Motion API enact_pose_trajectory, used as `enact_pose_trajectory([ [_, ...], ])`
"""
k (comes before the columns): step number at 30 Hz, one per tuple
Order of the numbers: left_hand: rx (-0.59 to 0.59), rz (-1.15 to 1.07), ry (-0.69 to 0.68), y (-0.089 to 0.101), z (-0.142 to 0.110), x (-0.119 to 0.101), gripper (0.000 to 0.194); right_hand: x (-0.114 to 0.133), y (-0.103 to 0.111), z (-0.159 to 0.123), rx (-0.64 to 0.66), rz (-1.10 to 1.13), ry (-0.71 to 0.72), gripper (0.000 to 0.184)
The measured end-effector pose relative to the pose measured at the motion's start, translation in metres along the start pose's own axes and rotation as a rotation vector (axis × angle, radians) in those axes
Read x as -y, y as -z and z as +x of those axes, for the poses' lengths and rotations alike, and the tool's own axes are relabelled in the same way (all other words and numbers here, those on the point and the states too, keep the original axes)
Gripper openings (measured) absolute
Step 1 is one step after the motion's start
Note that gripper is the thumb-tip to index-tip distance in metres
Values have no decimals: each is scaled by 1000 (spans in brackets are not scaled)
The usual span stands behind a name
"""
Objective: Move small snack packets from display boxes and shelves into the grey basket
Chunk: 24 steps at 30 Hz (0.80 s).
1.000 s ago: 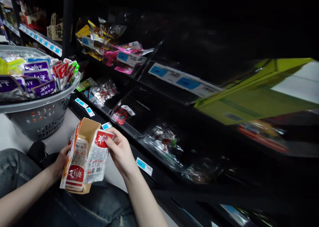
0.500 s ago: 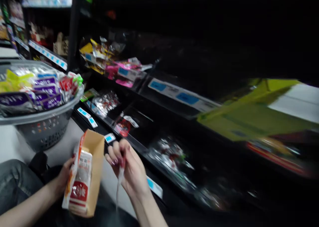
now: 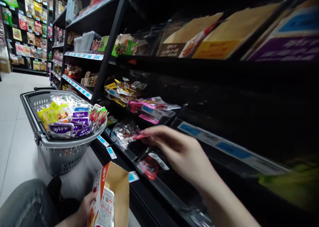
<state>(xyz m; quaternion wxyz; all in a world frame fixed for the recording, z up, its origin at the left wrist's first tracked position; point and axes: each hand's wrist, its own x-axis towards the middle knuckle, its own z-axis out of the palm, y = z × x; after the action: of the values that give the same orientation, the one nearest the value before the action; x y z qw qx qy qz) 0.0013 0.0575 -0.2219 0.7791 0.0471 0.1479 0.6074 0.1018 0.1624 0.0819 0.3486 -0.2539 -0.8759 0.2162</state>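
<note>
At the bottom of the view my left hand [image 3: 83,208] is closed on the side of an open-topped cardboard box [image 3: 121,190] with orange and white print. A white snack packet [image 3: 106,207] stands inside this box. My right hand [image 3: 179,150] reaches over the lower shelf, its fingertips pinching a thin, reddish and pale snack packet [image 3: 136,137], blurred and seen edge-on. Below the held packet is a bin of silvery packets [image 3: 122,132]. A red packet [image 3: 151,165] lies in the compartment under my right hand.
A grey shopping basket [image 3: 62,154] full of snack packets stands on the floor at the left. Pink packets [image 3: 146,109] and yellow packets [image 3: 122,89] fill bins above. A black shelf post [image 3: 111,44] rises mid-left. Brown cardboard boxes [image 3: 221,34] line the upper shelf.
My right hand has moved up and forward from beside the box to over the silvery packets, still pinching a packet. The view has swung left, showing more of the aisle and basket.
</note>
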Motion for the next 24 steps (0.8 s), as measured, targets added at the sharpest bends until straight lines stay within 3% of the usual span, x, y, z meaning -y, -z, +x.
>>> enact_pose_trajectory([
  [3,16,-28,-44,7,5,2,44,15,-1,47,-23,-108,165,12],
  [9,51,1,9,-1,2,-1,51,23,-25,106,-28,-373,234,22],
  [12,64,1,10,-6,-1,-2,50,20,-37,120,21,-444,219,23],
  [18,98,-50,50,-11,-5,-1,50,12,-59,140,303,-568,196,23],
  [24,70,-78,61,-16,-10,-2,53,-1,-76,153,470,-603,146,23],
])
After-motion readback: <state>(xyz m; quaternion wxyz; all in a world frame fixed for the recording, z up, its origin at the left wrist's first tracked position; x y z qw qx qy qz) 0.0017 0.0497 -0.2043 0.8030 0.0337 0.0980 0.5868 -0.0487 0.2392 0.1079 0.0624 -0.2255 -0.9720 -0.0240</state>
